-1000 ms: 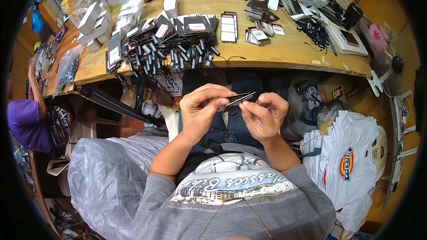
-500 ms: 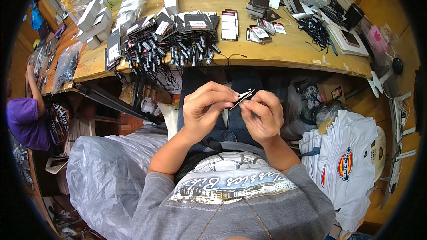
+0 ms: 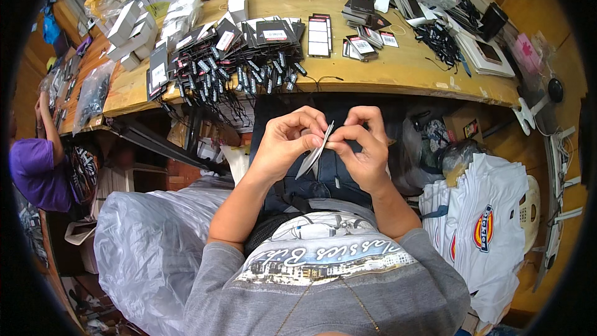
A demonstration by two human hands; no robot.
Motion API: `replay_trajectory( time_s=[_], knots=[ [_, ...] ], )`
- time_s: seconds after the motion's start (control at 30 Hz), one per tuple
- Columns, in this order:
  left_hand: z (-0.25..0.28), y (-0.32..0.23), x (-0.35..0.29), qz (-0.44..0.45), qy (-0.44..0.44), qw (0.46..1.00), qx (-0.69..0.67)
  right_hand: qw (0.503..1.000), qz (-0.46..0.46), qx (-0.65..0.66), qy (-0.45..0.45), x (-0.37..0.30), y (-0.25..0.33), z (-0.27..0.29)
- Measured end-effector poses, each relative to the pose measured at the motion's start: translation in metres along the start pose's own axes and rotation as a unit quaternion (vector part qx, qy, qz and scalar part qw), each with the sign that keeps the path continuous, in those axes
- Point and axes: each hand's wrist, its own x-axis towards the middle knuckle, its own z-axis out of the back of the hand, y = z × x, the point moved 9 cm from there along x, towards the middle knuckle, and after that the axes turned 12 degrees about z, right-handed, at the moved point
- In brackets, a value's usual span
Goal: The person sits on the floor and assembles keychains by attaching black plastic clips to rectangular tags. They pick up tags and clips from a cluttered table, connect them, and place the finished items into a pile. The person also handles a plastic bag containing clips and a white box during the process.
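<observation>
Over my lap, my left hand (image 3: 287, 144) is closed in a pinch on a few thin hang tags (image 3: 311, 160), seen nearly edge-on and tilted. My right hand (image 3: 365, 154) is closed too, its thumb and fingertips pinching at the upper end of the tags. Whether a string runs between those fingertips is hidden. A small pale piece (image 3: 337, 182) dangles below the right hand. On the table edge ahead lies a wide heap of black hang tags (image 3: 273, 32), with black strings (image 3: 214, 90) hanging over the front.
The wooden table (image 3: 385, 78) also bears white boxes (image 3: 134, 28), stacked tags (image 3: 360, 6) and a bundle of black strings (image 3: 438, 43). White folded shirts (image 3: 476, 230) lie at right, a large plastic bag (image 3: 146, 255) at left. A person in purple (image 3: 40, 174) works far left.
The tags have turned from lying slantwise to standing nearly edge-on, lower end toward me. My right hand has shifted slightly left and up, and its fingers have changed their grip.
</observation>
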Motion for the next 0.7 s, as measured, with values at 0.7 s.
replay_trajectory(
  time_s=[0.7],
  knots=[
    [0.016, -0.032, -0.012, -0.101, -0.159, 0.979, 0.077, 0.852, -0.351, 0.389, -0.024, -0.049, -0.058, -0.011]
  ],
)
